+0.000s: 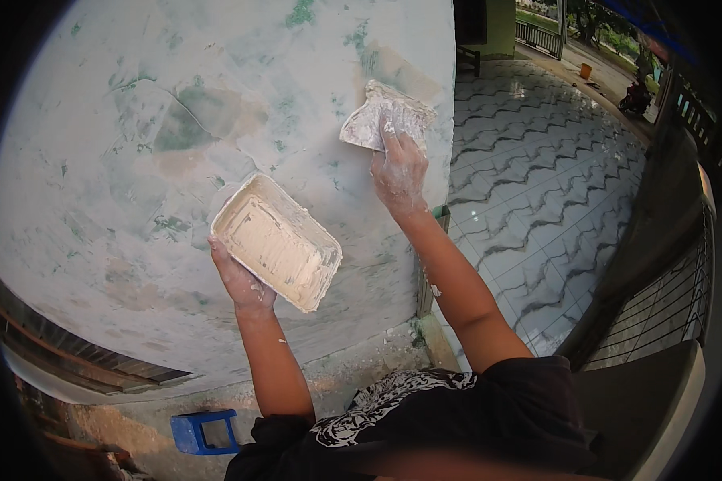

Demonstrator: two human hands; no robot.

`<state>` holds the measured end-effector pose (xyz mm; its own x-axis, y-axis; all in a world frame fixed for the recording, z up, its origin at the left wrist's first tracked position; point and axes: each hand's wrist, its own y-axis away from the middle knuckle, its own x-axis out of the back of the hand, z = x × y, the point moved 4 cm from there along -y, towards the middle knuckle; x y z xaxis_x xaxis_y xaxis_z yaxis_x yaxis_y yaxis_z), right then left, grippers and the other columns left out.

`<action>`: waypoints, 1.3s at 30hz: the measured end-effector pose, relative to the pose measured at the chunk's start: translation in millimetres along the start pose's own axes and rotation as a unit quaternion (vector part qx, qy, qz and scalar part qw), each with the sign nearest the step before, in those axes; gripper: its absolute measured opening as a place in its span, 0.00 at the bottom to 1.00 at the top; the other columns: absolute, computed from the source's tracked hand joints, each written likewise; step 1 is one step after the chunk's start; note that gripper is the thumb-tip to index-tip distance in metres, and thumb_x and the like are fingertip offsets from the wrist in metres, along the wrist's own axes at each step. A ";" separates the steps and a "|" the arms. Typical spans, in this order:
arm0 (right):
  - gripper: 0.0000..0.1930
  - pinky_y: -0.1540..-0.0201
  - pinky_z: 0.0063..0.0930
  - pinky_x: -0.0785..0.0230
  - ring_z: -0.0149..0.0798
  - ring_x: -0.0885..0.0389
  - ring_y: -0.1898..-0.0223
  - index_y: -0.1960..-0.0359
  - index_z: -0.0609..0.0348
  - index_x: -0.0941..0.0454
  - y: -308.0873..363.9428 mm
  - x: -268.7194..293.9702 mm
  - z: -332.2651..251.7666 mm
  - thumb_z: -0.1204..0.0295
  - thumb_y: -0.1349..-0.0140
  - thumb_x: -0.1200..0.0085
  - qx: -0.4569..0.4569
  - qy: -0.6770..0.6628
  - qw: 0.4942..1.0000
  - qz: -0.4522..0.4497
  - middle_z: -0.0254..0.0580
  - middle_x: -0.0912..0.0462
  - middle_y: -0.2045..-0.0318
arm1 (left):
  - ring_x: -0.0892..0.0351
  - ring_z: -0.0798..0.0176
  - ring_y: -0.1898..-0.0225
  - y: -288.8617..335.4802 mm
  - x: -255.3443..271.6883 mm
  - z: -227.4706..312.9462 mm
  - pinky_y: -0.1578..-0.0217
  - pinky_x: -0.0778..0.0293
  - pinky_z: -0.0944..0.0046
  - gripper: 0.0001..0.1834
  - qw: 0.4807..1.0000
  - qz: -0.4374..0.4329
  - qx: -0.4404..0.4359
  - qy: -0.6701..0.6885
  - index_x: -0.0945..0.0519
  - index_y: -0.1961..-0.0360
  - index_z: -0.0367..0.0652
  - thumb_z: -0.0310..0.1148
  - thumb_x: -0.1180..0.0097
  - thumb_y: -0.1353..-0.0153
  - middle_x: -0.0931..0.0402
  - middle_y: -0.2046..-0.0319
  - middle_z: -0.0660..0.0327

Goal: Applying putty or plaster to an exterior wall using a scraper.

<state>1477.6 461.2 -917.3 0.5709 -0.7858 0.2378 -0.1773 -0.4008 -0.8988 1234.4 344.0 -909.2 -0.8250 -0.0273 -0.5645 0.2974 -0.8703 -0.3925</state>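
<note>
My left hand [243, 277] grips a rectangular plastic tub [323, 232] from below and its left side. Cream-coloured filler paste [269, 234] coats the tub's floor and walls, and the tub tilts toward me. Up and to the right, my right hand [400, 171] is closed on a wide putty knife [363, 128] caked with white paste. Its blade lies at the wall [313, 104], near the wall's right edge; whether it touches is hard to tell. White smears cover the wall, with green paint showing through in patches. Paste marks both hands and forearms.
A blue plastic stool [191, 434] stands on the concrete ground at lower left. Past the wall's right edge lies a tiled floor [537, 192] with dark wavy lines. A metal railing [658, 309] bounds the right side. An orange bucket [586, 71] is far off at upper right.
</note>
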 end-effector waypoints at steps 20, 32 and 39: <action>0.38 0.64 0.41 0.25 0.48 0.18 0.65 0.38 0.57 0.28 49.4 -9.9 23.2 0.83 0.59 0.44 0.069 0.025 0.995 -0.060 0.50 0.19 0.60 | 0.28 0.51 0.41 21.3 25.1 7.9 0.43 0.27 0.49 0.38 1.000 0.012 0.020 0.008 0.35 0.35 0.41 0.63 0.61 0.32 0.32 0.39 0.52; 0.31 0.64 0.40 0.26 0.51 0.19 0.68 0.41 0.61 0.25 56.8 28.5 42.9 0.87 0.52 0.51 -0.070 -0.057 0.989 0.114 0.55 0.19 0.68 | 0.31 0.49 0.39 37.2 49.9 27.5 0.42 0.28 0.46 0.40 0.997 0.072 0.027 -0.003 0.36 0.35 0.43 0.65 0.60 0.33 0.33 0.39 0.51; 0.31 0.62 0.40 0.25 0.52 0.20 0.67 0.42 0.58 0.23 153.8 -49.0 -29.2 0.82 0.55 0.44 -0.004 -0.131 0.991 -0.040 0.49 0.21 0.69 | 0.29 0.54 0.40 26.6 30.9 10.3 0.43 0.29 0.50 0.38 0.999 0.014 0.036 0.003 0.35 0.36 0.42 0.63 0.57 0.33 0.31 0.40 0.54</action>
<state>1398.9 424.3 -1056.4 0.7718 -0.6022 0.2041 -0.1280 -0.4616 -0.8778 1211.8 315.0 -929.7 -0.8144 -0.0492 -0.5782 0.2848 -0.9021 -0.3243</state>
